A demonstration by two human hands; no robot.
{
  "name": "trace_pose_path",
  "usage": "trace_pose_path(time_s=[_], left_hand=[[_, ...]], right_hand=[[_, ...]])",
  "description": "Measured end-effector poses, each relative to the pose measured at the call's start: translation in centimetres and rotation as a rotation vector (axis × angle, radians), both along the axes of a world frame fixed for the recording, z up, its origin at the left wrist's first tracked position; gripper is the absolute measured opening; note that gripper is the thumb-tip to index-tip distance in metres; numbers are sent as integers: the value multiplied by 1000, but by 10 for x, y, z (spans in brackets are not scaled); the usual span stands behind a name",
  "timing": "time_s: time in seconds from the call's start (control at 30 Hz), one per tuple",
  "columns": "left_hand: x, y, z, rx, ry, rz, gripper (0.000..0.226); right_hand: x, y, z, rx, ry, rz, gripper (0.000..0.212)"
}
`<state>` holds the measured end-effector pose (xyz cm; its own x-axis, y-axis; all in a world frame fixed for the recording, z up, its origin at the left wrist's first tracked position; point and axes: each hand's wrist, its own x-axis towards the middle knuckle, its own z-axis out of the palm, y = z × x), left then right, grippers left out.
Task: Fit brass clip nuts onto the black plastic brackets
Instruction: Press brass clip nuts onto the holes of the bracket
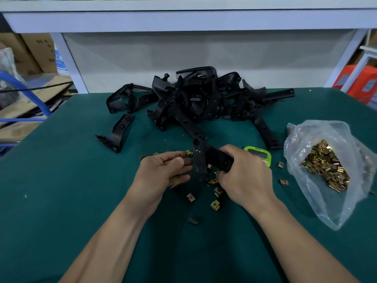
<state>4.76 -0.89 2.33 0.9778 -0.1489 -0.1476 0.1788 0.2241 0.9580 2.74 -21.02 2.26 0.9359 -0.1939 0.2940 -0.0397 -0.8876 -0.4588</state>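
Note:
My right hand (245, 176) grips a black plastic bracket (204, 158) by its right arm, just above the green table mat (81, 180). My left hand (165, 172) is just left of the bracket and pinches a brass clip nut (179, 155) between thumb and fingers. Several loose brass clip nuts (215, 205) lie on the mat under and around both hands. A tangled pile of black brackets (193, 99) sits farther back. A single bracket (119, 133) lies apart at the left.
A clear plastic bag of brass clip nuts (326, 168) lies open at the right. A green digital timer (259, 155) sits just behind my right hand. A white shelf frame (183, 19) spans the back; cardboard boxes (34, 54) and a blue hose (26, 90) stand off the table's left.

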Motion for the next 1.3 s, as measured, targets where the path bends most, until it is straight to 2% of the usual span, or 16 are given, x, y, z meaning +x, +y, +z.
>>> trace_pose_path(time_s=[0.13, 0.23, 0.33, 0.4, 0.6, 0.7, 0.8, 1.17, 1.3], left_hand=[[-2, -2, 3, 2, 1, -41, 19], [-3, 0, 5, 39, -6, 15, 13], [-4, 4, 7, 66, -15, 12, 21], [-3, 6, 8, 87, -22, -16, 14], [-4, 8, 10, 163, -65, -47, 19], [-4, 8, 10, 181, -84, -42, 18], [-5, 5, 8, 182, -81, -24, 19], [-7, -2, 7, 167, -57, 93, 23], [-6, 0, 8, 165, -54, 69, 23]], right_hand=[[0, 0, 2, -4, -7, 20, 37], [-1, 0, 3, -13, -26, 23, 38], [-1, -1, 5, -17, -55, 6, 40], [-2, -1, 5, 2, -56, 13, 42], [-3, -1, 8, -18, 41, 106, 53], [-2, -2, 9, -24, 41, 124, 50], [-2, -1, 9, -39, 53, 141, 47], [-1, -2, 9, -15, 72, 101, 56], [-2, -1, 9, -16, 78, 110, 55]])
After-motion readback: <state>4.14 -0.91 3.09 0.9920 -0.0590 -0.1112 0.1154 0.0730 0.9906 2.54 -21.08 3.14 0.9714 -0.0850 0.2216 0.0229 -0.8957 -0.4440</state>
